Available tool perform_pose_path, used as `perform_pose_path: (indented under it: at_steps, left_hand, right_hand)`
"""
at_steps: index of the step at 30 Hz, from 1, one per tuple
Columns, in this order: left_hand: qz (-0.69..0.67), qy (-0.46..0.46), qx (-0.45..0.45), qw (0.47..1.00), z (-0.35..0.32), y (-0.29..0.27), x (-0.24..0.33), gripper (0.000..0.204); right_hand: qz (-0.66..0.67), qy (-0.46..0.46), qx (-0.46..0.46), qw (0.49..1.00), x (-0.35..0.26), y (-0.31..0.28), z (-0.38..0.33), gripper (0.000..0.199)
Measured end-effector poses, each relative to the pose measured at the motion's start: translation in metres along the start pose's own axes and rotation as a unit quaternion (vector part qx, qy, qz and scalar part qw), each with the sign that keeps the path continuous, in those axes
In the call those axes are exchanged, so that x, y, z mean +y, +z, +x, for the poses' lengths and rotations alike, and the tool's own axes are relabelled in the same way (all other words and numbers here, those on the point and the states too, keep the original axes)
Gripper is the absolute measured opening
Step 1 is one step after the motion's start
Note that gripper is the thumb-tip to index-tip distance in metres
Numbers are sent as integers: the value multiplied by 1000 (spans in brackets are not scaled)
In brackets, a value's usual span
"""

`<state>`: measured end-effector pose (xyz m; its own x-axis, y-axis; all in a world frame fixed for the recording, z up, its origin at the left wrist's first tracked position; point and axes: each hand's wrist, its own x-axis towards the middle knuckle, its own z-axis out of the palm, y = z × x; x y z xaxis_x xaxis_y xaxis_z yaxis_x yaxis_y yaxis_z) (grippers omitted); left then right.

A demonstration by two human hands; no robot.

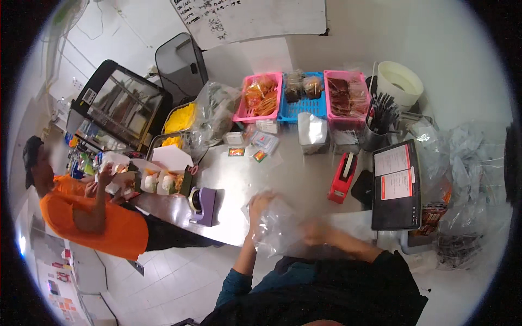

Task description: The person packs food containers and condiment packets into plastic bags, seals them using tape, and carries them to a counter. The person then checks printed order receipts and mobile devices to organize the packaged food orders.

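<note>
My left hand (258, 205) grips the upper left part of a clear plastic bag (280, 225) that lies crumpled at the near edge of the steel counter (288, 171). My right hand (314, 232) holds the bag's right side; it is blurred, so its fingers are hard to make out. The bag sits between both hands, and I cannot see anything inside it.
A purple tape dispenser (203, 205) and a red one (342, 178) stand on the counter, with a tablet (397, 185) at the right. Pink and blue baskets (300, 98) of wrapped food line the back. A person in orange (92, 214) handles food boxes (163, 182) at left.
</note>
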<state>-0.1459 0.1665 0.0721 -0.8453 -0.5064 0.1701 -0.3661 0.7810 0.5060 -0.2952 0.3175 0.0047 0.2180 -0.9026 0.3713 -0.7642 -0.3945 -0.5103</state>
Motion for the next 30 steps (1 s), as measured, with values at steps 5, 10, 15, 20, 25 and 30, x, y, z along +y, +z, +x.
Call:
perform_pose_path:
  at_steps: [5, 10, 15, 20, 25, 30]
  left_hand:
    - [-96, -19, -54, 994, -11, 20, -8, 35]
    - [-139, -8, -108, 984, -13, 37, 3, 34]
    - [-186, -40, -158, 969, -38, 34, -1, 34]
    - [-89, 76, -193, 974, -10, 4, -1, 41]
    - [-125, 159, -114, 973, 26, -33, 11, 36]
    - [-236, 37, -2, 971, 7, -5, -21, 21]
  right_hand:
    - [59, 272, 296, 914, 97, -110, 62, 11]
    - [-170, 431, 220, 859, 269, -132, 37, 14]
    - [-211, 479, 102, 846, 273, -118, 51, 15]
    - [32, 380, 260, 887, 250, -147, 36, 8]
    - [326, 272, 469, 774, 147, -166, 61, 2]
    - [551, 178, 460, 673, 57, -139, 88, 10]
